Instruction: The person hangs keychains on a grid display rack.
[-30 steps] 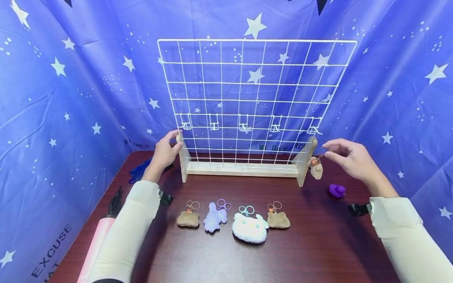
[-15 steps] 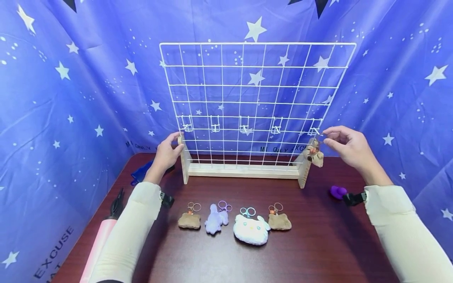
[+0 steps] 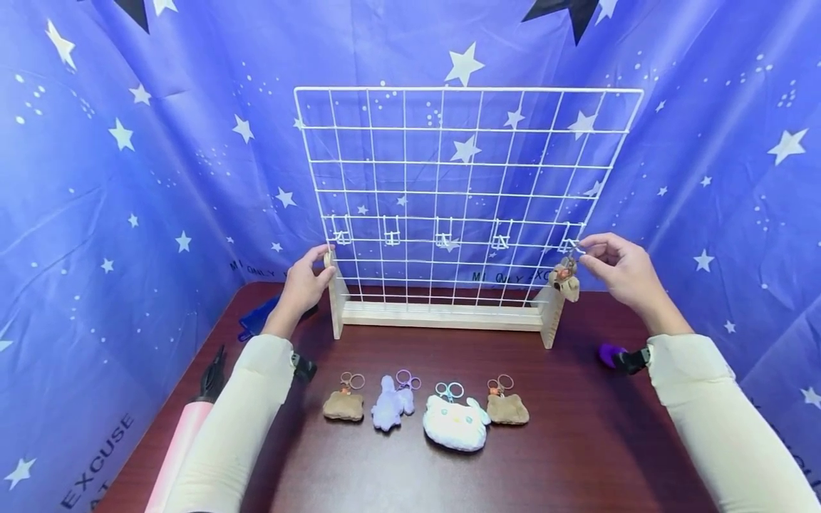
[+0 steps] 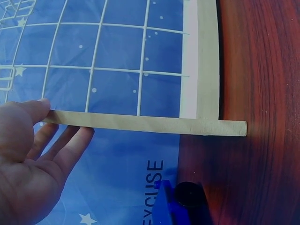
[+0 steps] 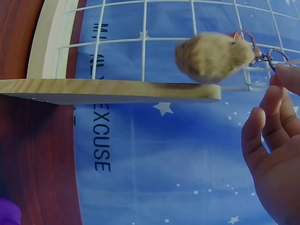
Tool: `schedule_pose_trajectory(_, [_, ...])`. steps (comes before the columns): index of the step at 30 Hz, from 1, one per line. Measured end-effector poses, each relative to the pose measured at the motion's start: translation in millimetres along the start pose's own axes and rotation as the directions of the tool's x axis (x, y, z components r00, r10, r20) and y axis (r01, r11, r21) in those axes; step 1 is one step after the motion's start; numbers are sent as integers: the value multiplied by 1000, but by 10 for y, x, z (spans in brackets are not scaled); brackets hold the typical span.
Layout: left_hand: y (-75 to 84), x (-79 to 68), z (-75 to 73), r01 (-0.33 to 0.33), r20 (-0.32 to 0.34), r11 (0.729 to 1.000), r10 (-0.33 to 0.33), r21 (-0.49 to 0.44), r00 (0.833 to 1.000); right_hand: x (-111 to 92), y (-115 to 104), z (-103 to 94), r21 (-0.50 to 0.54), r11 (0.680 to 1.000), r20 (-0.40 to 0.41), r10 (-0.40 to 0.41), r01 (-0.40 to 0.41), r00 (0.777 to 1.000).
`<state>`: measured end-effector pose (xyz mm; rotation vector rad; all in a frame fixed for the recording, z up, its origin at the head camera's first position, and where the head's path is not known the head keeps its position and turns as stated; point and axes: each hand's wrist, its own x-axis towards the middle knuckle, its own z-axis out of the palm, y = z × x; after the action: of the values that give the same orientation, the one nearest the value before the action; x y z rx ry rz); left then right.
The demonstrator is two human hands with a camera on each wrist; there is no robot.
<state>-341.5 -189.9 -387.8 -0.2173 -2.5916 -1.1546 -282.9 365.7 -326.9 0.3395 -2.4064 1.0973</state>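
A white wire-grid display rack (image 3: 468, 89) stands on a wooden base, with several small hooks in a row across its grid. My left hand (image 3: 301, 286) grips the top of its left wooden upright (image 4: 140, 123), thumb on one side and fingers on the other. At the opposite end, my right hand (image 3: 617, 274) pinches the ring of a brown plush keychain (image 5: 213, 56). That ring (image 5: 277, 55) is right at the rightmost hook (image 3: 569, 245), and fingertips hide part of it. The plush hangs beside the top of the right upright (image 5: 112, 89).
Along the tabletop lie a brown plush keychain (image 3: 343, 406), a lilac one (image 3: 388, 406), a white one (image 3: 455, 425) and another brown one (image 3: 508, 410). A purple toy (image 3: 611, 354) sits at right. A pink cylinder (image 3: 182, 442) and a blue object (image 3: 258, 318) are at left.
My right hand has moved up and leftward, bringing the brown plush keychain from beside the right upright to the rightmost hook. My left hand keeps its grip on the left upright.
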Motion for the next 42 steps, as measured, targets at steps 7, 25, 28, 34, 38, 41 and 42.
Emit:
schedule_pose_trajectory(7, [-9, -7, 26, -4, -12, 1000, 4, 8, 1000, -14, 43, 67, 17, 999, -34, 38, -37, 999])
schedule_pose_trajectory(25, [-23, -9, 33, -7, -31, 1000, 7, -12, 999, -36, 59, 109, 35, 999, -33, 24, -23, 999])
schedule_pose_trajectory(28, [-19, -1, 29, -10, -29, 1000, 9, -11, 1000, -61, -6, 103, 37, 999, -27, 20, -19, 999])
schedule_pose_trajectory(34, [-18, 9, 30, 5, -18, 1000, -5, -7, 1000, -128, 32, 89, 42, 999, -3, 17, -16, 1000])
schedule_pose_trajectory(38, [-14, 11, 21, 10, -10, 1000, -10, -5, 1000, -190, 98, 79, 47, 999, 24, -5, 4, 1000])
schedule_pose_trajectory(41, [-8, 9, 18, 13, -6, 1000, -13, -8, 1000, -252, 112, 81, 57, 998, 40, -20, 18, 999])
schedule_pose_trajectory(42, [-9, 9, 21, 12, -8, 1000, -12, -7, 1000, -274, 123, 86, 63, 998, 45, -25, 22, 999])
